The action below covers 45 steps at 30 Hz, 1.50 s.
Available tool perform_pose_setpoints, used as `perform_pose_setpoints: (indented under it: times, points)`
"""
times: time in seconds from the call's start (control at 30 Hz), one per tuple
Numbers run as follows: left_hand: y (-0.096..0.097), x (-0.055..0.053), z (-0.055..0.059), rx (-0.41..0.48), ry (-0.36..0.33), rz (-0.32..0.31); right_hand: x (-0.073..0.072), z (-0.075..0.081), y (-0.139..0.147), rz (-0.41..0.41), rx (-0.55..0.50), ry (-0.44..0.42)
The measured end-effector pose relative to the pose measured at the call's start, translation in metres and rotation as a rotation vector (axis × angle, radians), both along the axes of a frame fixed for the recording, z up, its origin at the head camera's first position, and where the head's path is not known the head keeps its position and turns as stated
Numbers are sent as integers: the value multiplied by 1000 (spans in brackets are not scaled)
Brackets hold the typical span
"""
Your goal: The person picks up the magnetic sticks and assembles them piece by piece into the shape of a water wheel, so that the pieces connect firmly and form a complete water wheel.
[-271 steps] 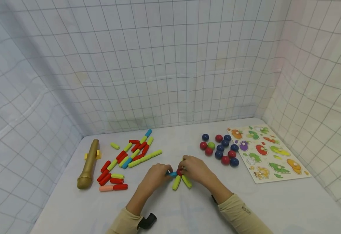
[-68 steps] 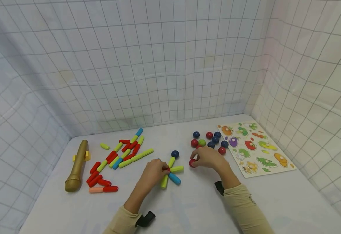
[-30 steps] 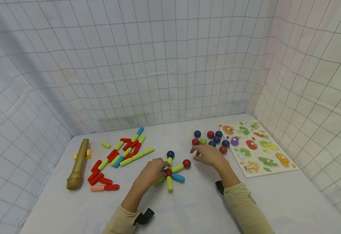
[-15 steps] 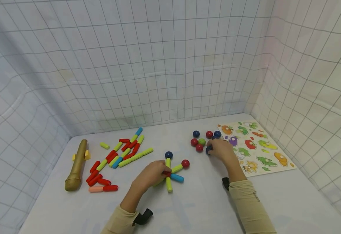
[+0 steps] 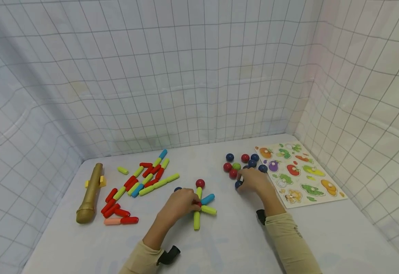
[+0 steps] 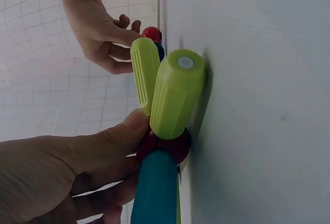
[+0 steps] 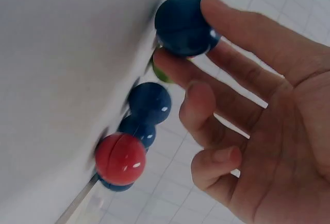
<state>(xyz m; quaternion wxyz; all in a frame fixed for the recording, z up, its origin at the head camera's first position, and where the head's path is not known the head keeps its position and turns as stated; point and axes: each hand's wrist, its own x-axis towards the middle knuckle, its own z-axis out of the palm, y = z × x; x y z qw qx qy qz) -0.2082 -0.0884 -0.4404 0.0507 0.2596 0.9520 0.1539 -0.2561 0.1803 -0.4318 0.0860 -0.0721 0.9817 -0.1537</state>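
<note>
My left hand (image 5: 180, 205) pinches the dark red hub ball (image 6: 170, 144) of a star made of short rods. Lime rods (image 5: 197, 220) and a blue rod (image 5: 208, 199) stick out from this hub. One lime rod ends in a red ball (image 5: 200, 183). Another dark blue ball (image 5: 177, 189) peeks out behind my left hand, mostly hidden. To the right, my right hand (image 5: 257, 182) holds a dark blue ball (image 7: 183, 26) between thumb and fingers, a short way right of the star. Its other fingers are loosely bent in the right wrist view.
Behind my right hand lie several red and blue balls (image 5: 245, 158) and a green ball (image 5: 236, 166). A vegetable puzzle board (image 5: 300, 173) is at the right. Several joined and loose rods (image 5: 160, 184) and a gold microphone-shaped object (image 5: 91, 196) are on the left.
The star has turned counterclockwise under my left hand, bringing its red ball to the far side. My right hand took a blue ball from the group and moved it slightly left and nearer.
</note>
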Motion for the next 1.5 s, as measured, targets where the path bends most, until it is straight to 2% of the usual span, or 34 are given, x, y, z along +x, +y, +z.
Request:
perform_pose_setpoints:
  times: [0.2, 0.4, 0.8, 1.1, 1.17, 1.27, 1.4, 1.5]
  points:
    - [1, -2, 0, 30, 7, 17, 5, 4, -23, 107, -48, 27]
    - [2, -2, 1, 38, -8, 26, 7, 0, -40, 186, -24, 31]
    - [3, -3, 1, 58, -15, 24, 9, -6, -51, 212, -46, 23]
    - [-3, -2, 5, 15, -34, 13, 10, -3, -52, 216, -60, 28]
    - [-6, -2, 5, 8, -25, -4, 10, -1, -46, 199, -72, 35]
    - [-8, -4, 4, -16, -7, -43, 6, 2, -27, 148, -50, 92]
    - [-7, -6, 0, -38, -16, -85, 0, 5, 5, 0, 49, 174]
    - [-7, -5, -1, -45, -9, -90, -3, 5, 24, -109, 92, 145]
